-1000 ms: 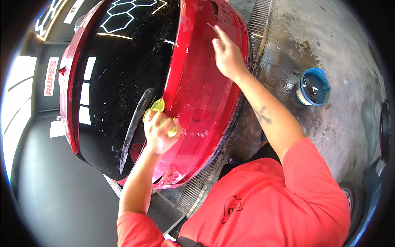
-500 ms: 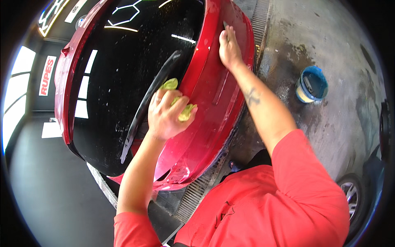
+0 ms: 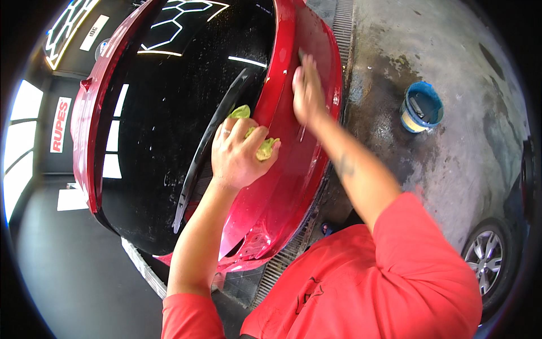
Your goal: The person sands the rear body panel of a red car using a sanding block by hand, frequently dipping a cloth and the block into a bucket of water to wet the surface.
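Observation:
My left hand [image 3: 240, 151] is closed on a crumpled yellow-green cloth [image 3: 264, 148], beside the black wiper arm [image 3: 208, 135] and the lower edge of the car's dark window [image 3: 169, 124]. Pressed to the red car panel [image 3: 276, 186], my right hand [image 3: 309, 96] has its fingers stretched and close together. A small dark edge [image 3: 301, 54] shows at its fingertips; the rest of that piece is hidden under the hand. The panel looks wet and partly dull around it.
On the stained concrete floor stands a blue bucket [image 3: 422, 107] with a grey object in it. A floor grating [image 3: 343, 28] runs alongside the car. Another vehicle's wheel [image 3: 486, 254] is at the lower right. Dark wall panels [image 3: 51, 254] stand at the left.
My right hand has slid down the panel toward me, and the dark piece has moved with it. The left hand still grips the cloth near the wiper; the whole view has shifted slightly.

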`<state>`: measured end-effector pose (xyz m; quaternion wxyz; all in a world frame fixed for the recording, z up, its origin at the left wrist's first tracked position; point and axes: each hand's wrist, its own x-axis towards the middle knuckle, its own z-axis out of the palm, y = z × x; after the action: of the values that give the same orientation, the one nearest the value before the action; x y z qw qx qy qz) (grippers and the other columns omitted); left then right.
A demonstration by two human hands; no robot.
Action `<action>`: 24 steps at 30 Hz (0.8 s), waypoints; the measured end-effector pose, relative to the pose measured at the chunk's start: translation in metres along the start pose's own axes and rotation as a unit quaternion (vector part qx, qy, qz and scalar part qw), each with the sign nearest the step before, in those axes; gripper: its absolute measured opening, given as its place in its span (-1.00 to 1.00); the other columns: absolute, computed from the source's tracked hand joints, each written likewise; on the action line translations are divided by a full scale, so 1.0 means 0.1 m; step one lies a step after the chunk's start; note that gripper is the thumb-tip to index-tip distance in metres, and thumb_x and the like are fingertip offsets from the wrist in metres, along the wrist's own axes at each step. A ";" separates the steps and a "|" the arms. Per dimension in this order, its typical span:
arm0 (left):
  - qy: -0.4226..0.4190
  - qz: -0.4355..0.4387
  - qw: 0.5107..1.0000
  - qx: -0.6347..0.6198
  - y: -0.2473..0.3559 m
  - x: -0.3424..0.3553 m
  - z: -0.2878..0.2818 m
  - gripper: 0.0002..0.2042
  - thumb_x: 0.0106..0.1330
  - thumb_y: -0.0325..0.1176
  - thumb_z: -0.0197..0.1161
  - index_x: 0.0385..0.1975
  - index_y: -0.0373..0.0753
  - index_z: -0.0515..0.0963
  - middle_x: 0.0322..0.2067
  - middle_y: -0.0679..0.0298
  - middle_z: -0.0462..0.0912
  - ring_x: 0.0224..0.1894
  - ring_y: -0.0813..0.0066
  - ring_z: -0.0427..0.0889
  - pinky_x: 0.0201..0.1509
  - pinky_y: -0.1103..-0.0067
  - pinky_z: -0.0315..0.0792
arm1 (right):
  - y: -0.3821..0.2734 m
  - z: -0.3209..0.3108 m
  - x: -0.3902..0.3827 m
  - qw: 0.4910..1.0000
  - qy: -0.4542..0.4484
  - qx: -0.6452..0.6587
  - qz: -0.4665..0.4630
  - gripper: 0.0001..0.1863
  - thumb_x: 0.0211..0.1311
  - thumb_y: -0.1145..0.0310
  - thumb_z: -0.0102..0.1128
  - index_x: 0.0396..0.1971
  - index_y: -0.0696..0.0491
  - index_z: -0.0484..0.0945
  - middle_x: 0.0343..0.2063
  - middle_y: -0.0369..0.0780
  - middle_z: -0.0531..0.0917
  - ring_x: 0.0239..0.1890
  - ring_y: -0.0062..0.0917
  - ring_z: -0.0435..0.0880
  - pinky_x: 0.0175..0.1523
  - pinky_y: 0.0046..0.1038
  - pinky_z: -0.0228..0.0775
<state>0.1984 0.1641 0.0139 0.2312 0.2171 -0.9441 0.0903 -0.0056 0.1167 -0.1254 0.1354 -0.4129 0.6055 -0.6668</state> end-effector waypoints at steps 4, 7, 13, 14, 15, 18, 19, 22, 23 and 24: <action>-0.010 -0.028 1.000 0.009 -0.01 -0.06 0.01 -0.71 0.04 -0.28 0.69 -0.27 -0.14 0.75 -0.18 0.23 0.70 -0.08 0.10 0.70 0.04 0.24 0.63 | -0.30 -0.14 -1.27 0.990 -0.136 -0.020 -0.037 -0.22 0.83 0.05 -0.23 0.73 0.27 -0.07 0.74 0.20 -0.12 0.79 0.12 -0.18 0.78 0.12 -0.25; -0.017 -0.019 0.999 0.021 0.01 0.02 0.01 -0.70 0.03 -0.28 0.69 -0.26 -0.14 0.76 -0.17 0.20 0.70 -0.03 0.09 0.71 0.08 0.22 0.64 | 0.09 -0.04 0.06 0.999 -0.033 0.021 -0.012 -0.21 0.84 -0.08 -0.27 0.67 0.28 0.14 0.69 0.20 0.11 0.76 0.09 0.01 0.77 -0.01 -0.10; -0.056 -0.021 0.998 0.031 -0.02 -0.06 0.01 -0.65 -0.03 -0.26 0.69 -0.22 -0.15 0.77 -0.13 0.19 0.70 -0.08 0.06 0.70 0.05 0.21 0.62 | 0.34 -0.03 0.54 0.997 -0.078 0.015 -0.019 -0.24 0.84 0.00 -0.23 0.70 0.28 0.04 0.71 0.23 0.02 0.77 0.13 -0.06 0.77 0.04 -0.10; -0.064 -0.025 0.997 0.029 -0.03 -0.09 -0.01 -0.65 -0.03 -0.25 0.69 -0.23 -0.15 0.77 -0.13 0.19 0.70 -0.09 0.07 0.70 0.04 0.22 0.62 | 0.23 -0.13 0.14 0.992 -0.108 0.015 -0.060 -0.23 0.83 0.05 -0.21 0.74 0.21 -0.09 0.73 0.22 -0.06 0.77 0.17 -0.11 0.76 0.16 -0.17; -0.072 -0.026 0.997 0.032 -0.03 -0.09 -0.03 -0.65 -0.02 -0.24 0.68 -0.23 -0.14 0.76 -0.13 0.19 0.69 -0.11 0.08 0.70 0.03 0.22 0.61 | 0.17 -0.25 -0.16 0.985 -0.161 0.023 -0.058 -0.22 0.82 0.06 -0.20 0.77 0.15 -0.15 0.74 0.20 -0.12 0.79 0.15 -0.16 0.75 0.21 -0.19; -0.073 -0.026 0.997 0.031 -0.02 -0.12 -0.03 -0.64 0.01 -0.19 0.69 -0.21 -0.09 0.74 -0.12 0.24 0.69 -0.12 0.14 0.70 -0.01 0.24 0.58 | 0.38 -0.26 0.33 0.981 -0.187 -0.017 -0.051 -0.22 0.82 0.05 -0.20 0.77 0.13 -0.14 0.76 0.13 -0.11 0.80 0.11 -0.19 0.73 0.20 -0.16; -0.068 -0.025 0.997 0.029 -0.04 -0.12 -0.02 -0.63 0.01 -0.17 0.70 -0.20 -0.05 0.75 -0.12 0.27 0.69 -0.12 0.17 0.70 -0.02 0.25 0.57 | 0.51 -0.17 0.85 0.987 -0.158 -0.012 -0.022 -0.24 0.83 0.02 -0.21 0.76 0.15 -0.06 0.75 0.13 -0.05 0.80 0.07 -0.15 0.74 0.17 -0.15; -0.074 -0.002 0.997 0.029 -0.12 0.04 0.04 -0.61 0.03 -0.13 0.72 -0.15 0.00 0.74 -0.11 0.30 0.70 -0.12 0.20 0.70 -0.05 0.25 0.55 | 1.03 -0.09 2.34 0.994 -0.102 0.024 0.012 -0.16 0.81 -0.22 -0.39 0.69 0.17 0.17 0.73 0.09 0.09 0.79 -0.07 -0.05 0.76 0.08 -0.11; -0.080 -0.001 0.996 0.031 -0.14 0.04 0.05 -0.61 0.03 -0.13 0.72 -0.16 0.00 0.74 -0.11 0.30 0.70 -0.12 0.20 0.70 -0.05 0.25 0.54 | 1.03 -0.06 2.31 0.995 -0.099 0.029 0.017 -0.17 0.82 -0.22 -0.38 0.70 0.16 0.15 0.74 0.09 0.06 0.80 -0.07 -0.07 0.75 0.10 -0.12; -0.089 -0.010 0.995 0.034 -0.13 -0.01 0.03 -0.61 0.03 -0.12 0.72 -0.16 0.02 0.74 -0.11 0.30 0.71 -0.11 0.19 0.69 -0.05 0.25 0.54 | 0.97 0.00 2.15 0.994 -0.103 0.035 0.021 -0.17 0.82 -0.21 -0.38 0.71 0.15 0.13 0.74 0.08 0.04 0.80 -0.06 -0.09 0.75 0.13 -0.13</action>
<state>0.2037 0.1523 0.0120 0.1395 0.2415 -0.9551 0.1000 -0.1706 -0.0522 -0.1313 0.2254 -0.4612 0.5735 -0.6385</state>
